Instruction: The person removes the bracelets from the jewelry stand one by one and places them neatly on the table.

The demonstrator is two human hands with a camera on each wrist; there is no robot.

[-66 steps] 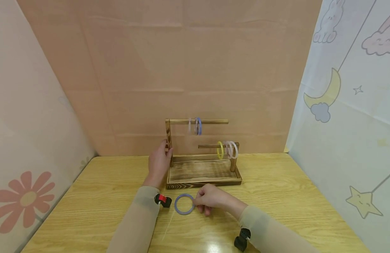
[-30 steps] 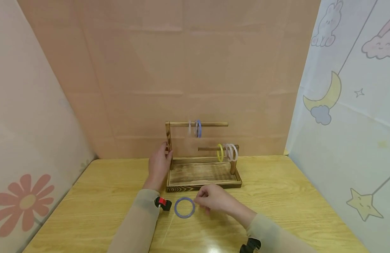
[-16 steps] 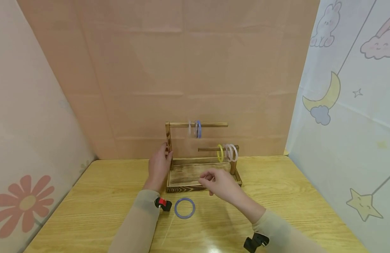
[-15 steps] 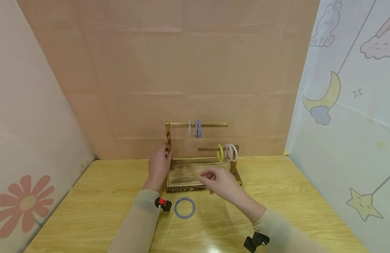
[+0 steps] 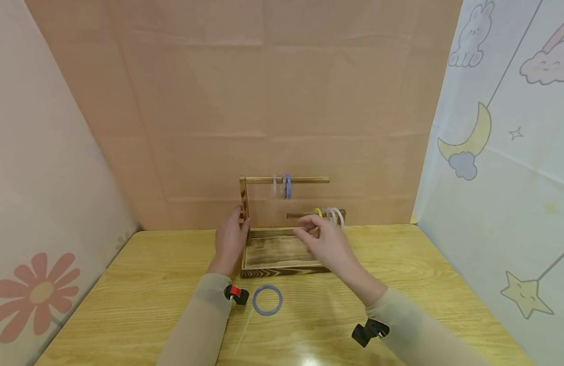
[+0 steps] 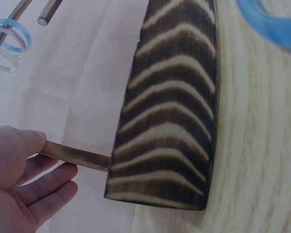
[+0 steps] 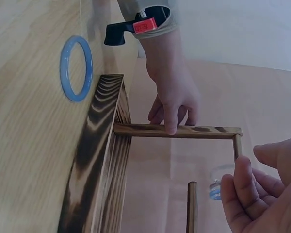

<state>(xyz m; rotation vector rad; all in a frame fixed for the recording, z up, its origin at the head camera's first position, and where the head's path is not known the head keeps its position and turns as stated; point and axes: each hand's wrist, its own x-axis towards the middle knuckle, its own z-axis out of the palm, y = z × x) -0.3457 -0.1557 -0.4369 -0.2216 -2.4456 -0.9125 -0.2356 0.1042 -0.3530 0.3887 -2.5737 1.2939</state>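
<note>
Rack (image 5: 277, 251) with two bars (image 5: 309, 180), one blue ring (image 5: 267, 314) in front

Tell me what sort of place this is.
Probably a small staged recording corner: a creased peach backdrop stands behind the wood-grain table, a pale covering printed with a moon and star lines the right side, and the person wears black wrist cameras.

Even light, tabletop (image 5: 308, 325) glare

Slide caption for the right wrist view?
Left hand grips the wooden rack post; right hand loosely curled; blue bangle flat on table.
</note>
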